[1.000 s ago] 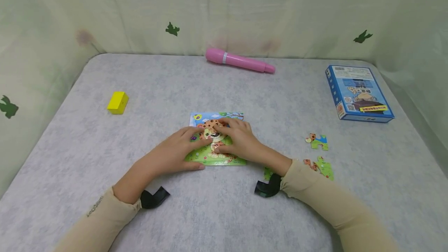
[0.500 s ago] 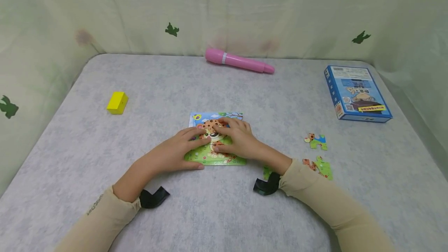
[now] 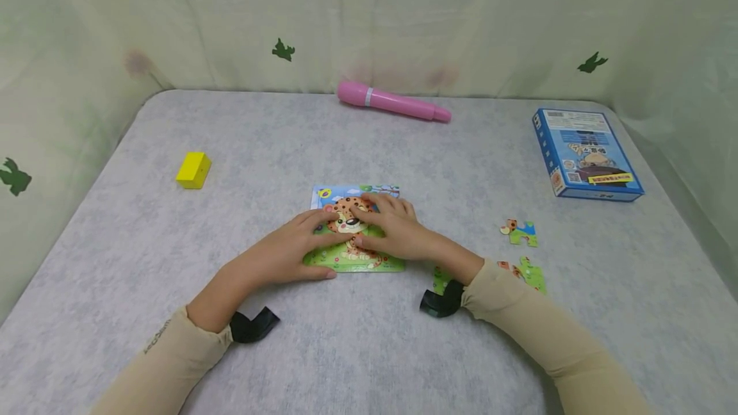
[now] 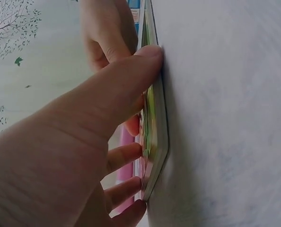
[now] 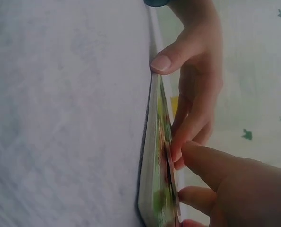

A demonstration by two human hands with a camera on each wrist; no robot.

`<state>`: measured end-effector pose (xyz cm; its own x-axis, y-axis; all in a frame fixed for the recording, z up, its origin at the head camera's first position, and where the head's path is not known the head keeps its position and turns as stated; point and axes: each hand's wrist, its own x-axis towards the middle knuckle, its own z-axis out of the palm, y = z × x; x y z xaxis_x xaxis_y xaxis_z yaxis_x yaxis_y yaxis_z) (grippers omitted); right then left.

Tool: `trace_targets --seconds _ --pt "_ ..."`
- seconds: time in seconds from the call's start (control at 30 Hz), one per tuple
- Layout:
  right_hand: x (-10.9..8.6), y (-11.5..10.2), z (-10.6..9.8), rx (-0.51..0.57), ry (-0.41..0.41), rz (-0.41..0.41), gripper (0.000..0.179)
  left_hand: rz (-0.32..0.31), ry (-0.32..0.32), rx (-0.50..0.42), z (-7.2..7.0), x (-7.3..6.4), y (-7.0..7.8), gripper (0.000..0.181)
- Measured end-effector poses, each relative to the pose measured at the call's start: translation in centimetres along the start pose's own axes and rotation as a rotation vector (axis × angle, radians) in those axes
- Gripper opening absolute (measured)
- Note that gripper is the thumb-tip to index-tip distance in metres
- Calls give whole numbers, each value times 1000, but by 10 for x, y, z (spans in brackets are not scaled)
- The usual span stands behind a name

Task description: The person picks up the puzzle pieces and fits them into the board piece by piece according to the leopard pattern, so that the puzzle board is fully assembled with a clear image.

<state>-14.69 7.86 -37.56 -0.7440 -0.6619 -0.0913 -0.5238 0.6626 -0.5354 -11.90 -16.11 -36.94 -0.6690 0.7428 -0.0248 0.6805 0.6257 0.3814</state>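
Observation:
A flat jigsaw board [image 3: 369,267] with a cartoon leopard on green grass and blue sky lies mid-table. My left hand [image 3: 291,245] rests over its left part, fingers spread on the picture. In the left wrist view, the left thumb touches the board's front edge. Over the right part is my right hand [image 3: 400,229], its fingers touching the leopard's head and body. A puzzle piece [image 5: 171,172] sits slightly raised from the board under the right fingers in the right wrist view. Both hands hide much of the picture.
Loose puzzle pieces [image 3: 523,233] lie right of the board, some partly behind the right forearm. A blue box [image 3: 588,155] stands at the far right. A pink microphone-shaped stick [image 3: 398,104] is at the back, and a yellow block [image 3: 193,170] at the left.
The left index finger has slid slightly right and toward the front, close to the right thumb. The right thumb has shifted a little. The board stays in place.

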Motion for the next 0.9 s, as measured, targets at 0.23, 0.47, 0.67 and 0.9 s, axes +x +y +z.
trace_targets --seconds 0.23,0.47,0.67,0.9 --pt "-2 13 0 -12 -14 -56 61 -8 14 9 0 1 0 58" --pt "-4 12 -3 8 -44 -61 61 -18 17 -5 1 1 0 59" --pt "-6 15 -5 150 -32 -57 67 -14 27 -19 2 1 -1 59" --pt "-24 14 -24 462 112 -40 66 -31 21 -36 3 0 -1 59"
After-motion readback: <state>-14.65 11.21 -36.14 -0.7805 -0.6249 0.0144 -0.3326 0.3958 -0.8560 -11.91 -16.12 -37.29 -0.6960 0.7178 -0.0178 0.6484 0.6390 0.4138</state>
